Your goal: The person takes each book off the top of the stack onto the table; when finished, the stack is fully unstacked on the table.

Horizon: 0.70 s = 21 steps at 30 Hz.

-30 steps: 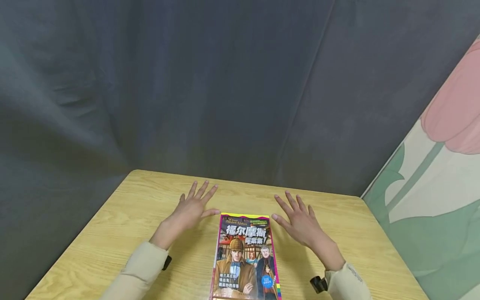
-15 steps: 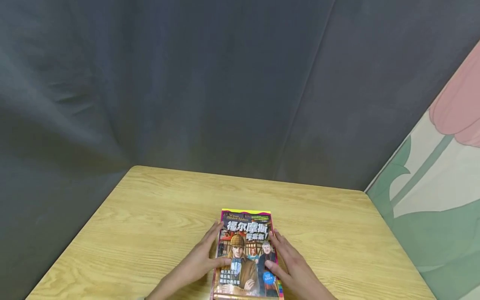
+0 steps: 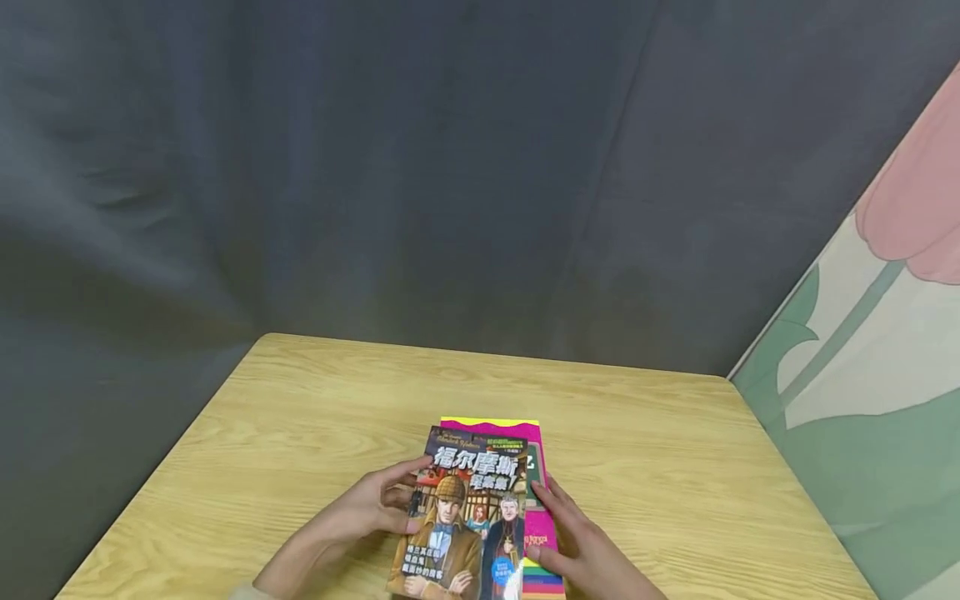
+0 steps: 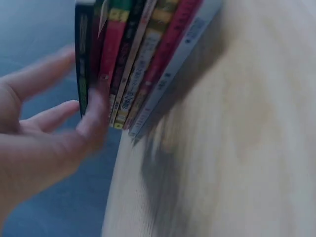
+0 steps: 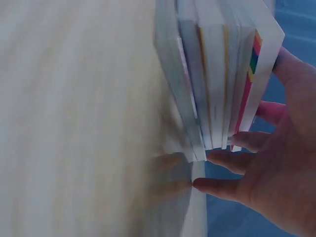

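Note:
In the head view, a comic-style book [image 3: 442, 525] with a man in a checked cap on its cover lies askew over a pink book [image 3: 542, 523]. My left hand [image 3: 363, 504] grips its left edge, thumb and fingers around it. The left wrist view shows its dark spine [image 4: 83, 59] raised at the top of the stack, between blurred fingers. My right hand [image 3: 581, 542] lies along the stack's right side, thumb at the pink book's cover. In the right wrist view its fingers [image 5: 227, 162] are spread and fairly straight beside the white page edges [image 5: 215, 84].
Several more books [image 4: 136, 84] of varied spine colours lie stacked beneath. They rest on a light wooden table [image 3: 330, 400], near its front edge. A dark grey curtain [image 3: 450, 183] hangs behind, and a flower-patterned cloth [image 3: 885, 400] stands at the right.
Both hands have come down from the table's far part to the sides of the stack. The top book has slid left and tilted with my left hand, baring the pink book.

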Each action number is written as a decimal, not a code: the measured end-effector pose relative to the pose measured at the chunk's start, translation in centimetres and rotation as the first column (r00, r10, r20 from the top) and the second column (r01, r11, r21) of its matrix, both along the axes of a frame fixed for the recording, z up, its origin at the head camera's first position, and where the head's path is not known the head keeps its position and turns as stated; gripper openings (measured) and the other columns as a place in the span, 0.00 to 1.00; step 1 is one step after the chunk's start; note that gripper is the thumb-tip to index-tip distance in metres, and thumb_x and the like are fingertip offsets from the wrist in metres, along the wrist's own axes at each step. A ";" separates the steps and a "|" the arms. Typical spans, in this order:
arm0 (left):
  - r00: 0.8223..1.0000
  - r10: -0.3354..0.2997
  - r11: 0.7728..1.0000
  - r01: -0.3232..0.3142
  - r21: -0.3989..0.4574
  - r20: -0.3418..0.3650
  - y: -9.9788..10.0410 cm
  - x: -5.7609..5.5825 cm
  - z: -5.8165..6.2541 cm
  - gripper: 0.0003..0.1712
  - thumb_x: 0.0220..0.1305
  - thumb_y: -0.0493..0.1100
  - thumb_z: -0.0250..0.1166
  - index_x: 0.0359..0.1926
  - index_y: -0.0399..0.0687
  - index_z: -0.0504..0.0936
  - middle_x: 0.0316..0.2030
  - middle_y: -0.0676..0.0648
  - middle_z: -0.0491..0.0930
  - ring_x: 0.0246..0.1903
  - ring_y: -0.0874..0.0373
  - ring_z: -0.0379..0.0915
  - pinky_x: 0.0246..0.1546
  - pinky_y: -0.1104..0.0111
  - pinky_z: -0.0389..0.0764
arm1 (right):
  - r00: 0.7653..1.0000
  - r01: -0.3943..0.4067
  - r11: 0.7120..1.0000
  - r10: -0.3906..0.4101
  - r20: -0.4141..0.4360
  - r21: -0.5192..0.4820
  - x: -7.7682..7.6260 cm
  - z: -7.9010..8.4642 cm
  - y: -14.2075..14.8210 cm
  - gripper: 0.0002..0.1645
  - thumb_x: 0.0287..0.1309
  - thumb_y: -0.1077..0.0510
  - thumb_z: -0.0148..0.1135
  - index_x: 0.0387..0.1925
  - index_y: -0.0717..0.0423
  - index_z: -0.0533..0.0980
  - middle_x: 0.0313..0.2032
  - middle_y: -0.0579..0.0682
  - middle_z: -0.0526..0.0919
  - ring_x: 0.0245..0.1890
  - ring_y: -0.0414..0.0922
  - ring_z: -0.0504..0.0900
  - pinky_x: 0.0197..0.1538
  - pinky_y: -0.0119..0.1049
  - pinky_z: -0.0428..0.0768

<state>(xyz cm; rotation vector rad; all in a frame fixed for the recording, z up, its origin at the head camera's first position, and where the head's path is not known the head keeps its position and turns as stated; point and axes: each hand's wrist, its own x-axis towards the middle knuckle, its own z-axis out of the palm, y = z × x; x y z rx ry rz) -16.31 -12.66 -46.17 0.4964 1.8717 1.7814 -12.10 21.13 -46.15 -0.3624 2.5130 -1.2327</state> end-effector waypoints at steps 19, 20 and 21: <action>0.984 -0.178 0.984 0.178 0.029 -0.002 -1.5 -1.3 -0.1 0.57 0.54 0.36 0.71 0.76 0.60 0.46 0.60 0.33 0.61 0.26 0.63 0.64 0.30 0.75 0.76 | 0.970 0.001 0.971 0.057 0.236 -0.237 0.9 -0.6 0.7 0.47 0.65 0.46 0.59 0.76 0.40 0.44 0.69 0.69 0.55 0.57 0.59 0.74 0.49 0.48 0.82; 0.984 -0.179 0.983 0.179 0.033 -0.009 -1.7 -1.3 -0.1 0.57 0.54 0.35 0.71 0.76 0.60 0.46 0.65 0.32 0.57 0.32 0.58 0.70 0.34 0.74 0.78 | 0.964 0.010 0.965 0.060 0.258 -0.262 1.0 -0.6 0.8 0.48 0.65 0.47 0.59 0.76 0.40 0.43 0.69 0.69 0.55 0.56 0.59 0.75 0.48 0.46 0.83; 0.984 -0.178 0.983 0.178 0.039 -0.022 -1.9 -1.4 -0.1 0.56 0.55 0.35 0.70 0.76 0.59 0.46 0.71 0.34 0.47 0.40 0.51 0.73 0.39 0.69 0.80 | 0.961 0.019 0.961 0.058 0.269 -0.274 1.0 -0.6 0.8 0.47 0.65 0.47 0.59 0.76 0.39 0.43 0.69 0.70 0.54 0.56 0.58 0.75 0.47 0.45 0.84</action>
